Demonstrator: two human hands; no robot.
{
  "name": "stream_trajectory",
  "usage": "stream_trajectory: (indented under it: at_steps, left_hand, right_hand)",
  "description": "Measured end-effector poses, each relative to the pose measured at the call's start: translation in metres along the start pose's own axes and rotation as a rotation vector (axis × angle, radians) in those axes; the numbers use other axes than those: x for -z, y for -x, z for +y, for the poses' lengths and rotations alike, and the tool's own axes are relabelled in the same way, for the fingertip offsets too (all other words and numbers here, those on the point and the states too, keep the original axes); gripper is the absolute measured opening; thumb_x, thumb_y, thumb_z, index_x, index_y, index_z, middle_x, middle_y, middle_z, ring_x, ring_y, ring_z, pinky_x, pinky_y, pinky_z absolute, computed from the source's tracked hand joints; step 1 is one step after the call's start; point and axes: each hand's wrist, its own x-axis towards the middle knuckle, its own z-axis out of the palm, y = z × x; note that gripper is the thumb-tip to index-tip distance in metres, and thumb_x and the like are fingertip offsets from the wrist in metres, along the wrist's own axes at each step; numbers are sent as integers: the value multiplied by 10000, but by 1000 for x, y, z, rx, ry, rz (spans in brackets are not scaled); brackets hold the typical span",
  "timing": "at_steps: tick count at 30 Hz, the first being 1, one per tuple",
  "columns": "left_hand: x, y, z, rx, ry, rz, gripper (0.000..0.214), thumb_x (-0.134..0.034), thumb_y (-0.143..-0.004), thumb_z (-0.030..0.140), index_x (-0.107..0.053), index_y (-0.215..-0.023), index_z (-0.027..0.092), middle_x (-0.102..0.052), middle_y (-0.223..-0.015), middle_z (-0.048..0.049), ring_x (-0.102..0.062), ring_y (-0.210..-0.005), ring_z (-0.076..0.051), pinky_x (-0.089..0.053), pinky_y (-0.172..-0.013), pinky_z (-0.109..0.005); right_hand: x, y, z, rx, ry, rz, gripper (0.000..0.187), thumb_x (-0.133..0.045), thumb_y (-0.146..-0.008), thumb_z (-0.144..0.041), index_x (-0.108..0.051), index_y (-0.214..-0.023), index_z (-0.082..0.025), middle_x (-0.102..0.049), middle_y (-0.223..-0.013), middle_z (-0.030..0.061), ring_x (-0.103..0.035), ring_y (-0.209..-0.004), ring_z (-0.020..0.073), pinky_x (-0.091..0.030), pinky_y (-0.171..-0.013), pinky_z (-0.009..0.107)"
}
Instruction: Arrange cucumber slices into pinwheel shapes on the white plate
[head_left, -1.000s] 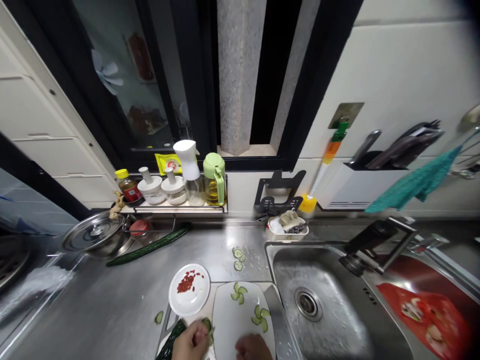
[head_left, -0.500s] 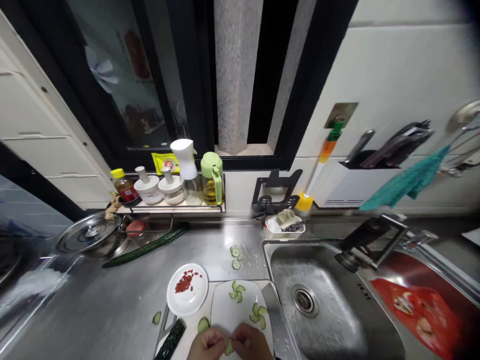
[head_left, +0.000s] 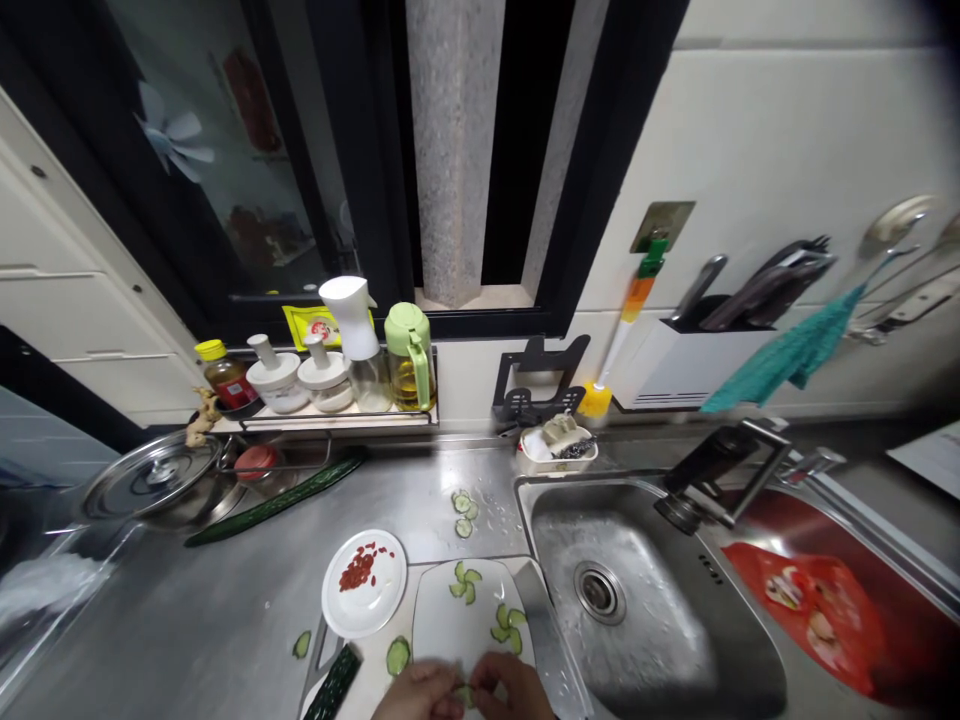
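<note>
At the bottom edge my left hand [head_left: 416, 695] and my right hand [head_left: 510, 690] meet over the near end of a white rectangular plate [head_left: 450, 630]. Between their pinched fingertips sits a thin cucumber slice [head_left: 463, 692]. Two small pinwheels of cucumber slices [head_left: 465, 583] lie on the plate. Left of my left hand, a loose slice [head_left: 397, 656] and a dark cucumber piece [head_left: 334, 685] rest on the cutting board. A round white saucer [head_left: 352, 610] with red goji berries [head_left: 357, 569] stands just beyond.
A long whole cucumber [head_left: 277, 498] lies at the back left near a pot lid [head_left: 146, 480]. A few slices [head_left: 463, 505] sit on the steel counter. The sink [head_left: 637, 590] is to the right, with a red bag [head_left: 817, 610] beyond. Condiment bottles [head_left: 352, 350] line the back shelf.
My left hand left the cucumber piece and came to the right hand. Both hands now pinch one slice over the plate. The view shifted slightly rightward.
</note>
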Motion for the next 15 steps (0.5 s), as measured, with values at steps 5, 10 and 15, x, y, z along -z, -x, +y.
stream_trajectory:
  at_steps: [5, 10, 15]
  left_hand:
    - [0, -13, -7, -76, 35, 19, 400, -806, -396, 396, -615, -663, 167, -519, -444, 72, -419, -416, -42, -232, -464, -197]
    - [-3, -25, -15, -218, -143, 155, 286, -730, -466, 357, -610, -650, 174, -477, -425, 85, -373, -395, -53, -255, -460, -220]
    - [-6, -20, -6, -405, -513, 224, 107, -588, -619, 240, -643, -680, 171, -548, -574, 43, -475, -552, -90, -362, -565, -226]
  right_hand:
    - [-1, 1, 9, -20, 9, 4, 107, -513, -672, -192, -619, -675, -204, -649, -668, -7, -582, -669, 138, -402, -621, 232]
    - [-9, 2, 17, -148, -86, 43, 96, -503, -639, -148, -530, -699, -219, -567, -577, -48, -522, -569, 111, -368, -553, 211]
    - [-15, 6, 24, -146, -31, 23, 111, -493, -652, -130, -520, -697, -228, -521, -554, -71, -481, -544, 96, -328, -526, 202]
